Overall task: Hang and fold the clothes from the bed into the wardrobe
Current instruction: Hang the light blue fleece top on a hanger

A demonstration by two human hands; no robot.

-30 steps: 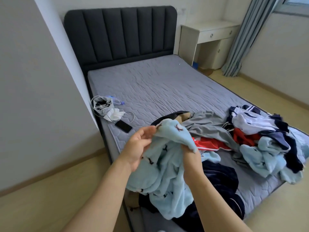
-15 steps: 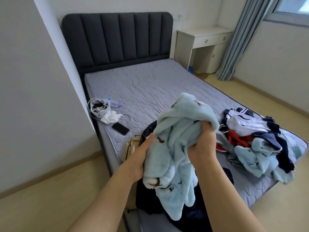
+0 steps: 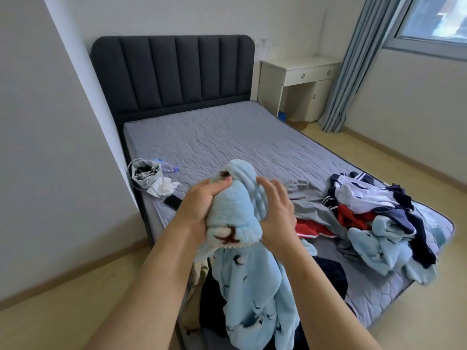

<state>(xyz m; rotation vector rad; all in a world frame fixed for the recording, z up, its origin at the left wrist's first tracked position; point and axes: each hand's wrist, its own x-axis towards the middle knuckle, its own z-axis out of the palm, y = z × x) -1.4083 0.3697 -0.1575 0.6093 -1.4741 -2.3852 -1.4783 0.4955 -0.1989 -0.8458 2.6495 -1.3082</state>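
The pale blue fleece garment (image 3: pixel 252 286) hangs bunched over the near edge of the bed (image 3: pixel 227 137), its tail trailing onto dark clothes (image 3: pixel 212 306) there. The left hand (image 3: pixel 199 208) has its fingers (image 3: pixel 219 185) wrapped tight round the wadded top; the right hand (image 3: pixel 278 213) curls round the other side. Probably best now: find the shoulders, shake it open, then fold. The pile of clothes (image 3: pixel 379 223) lies by the right edge.
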